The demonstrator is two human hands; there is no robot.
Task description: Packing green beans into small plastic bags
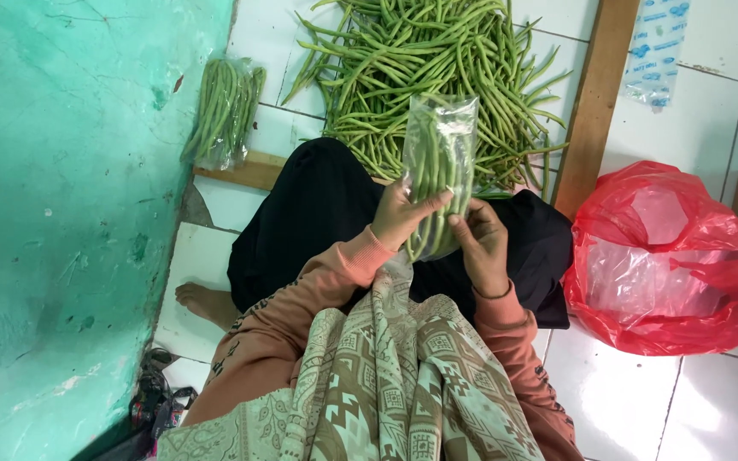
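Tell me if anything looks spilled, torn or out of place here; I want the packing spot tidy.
Nothing looks spilled or torn. Both hands, left hand and right hand, hold a clear bag of green beans upright. Loose beans lie heaped on the tiled floor, and another filled bag rests by the green wall.

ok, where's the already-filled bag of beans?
In the head view, upper left: the filled bean bag lies on the white tile floor by the green wall, left of the loose bean pile.
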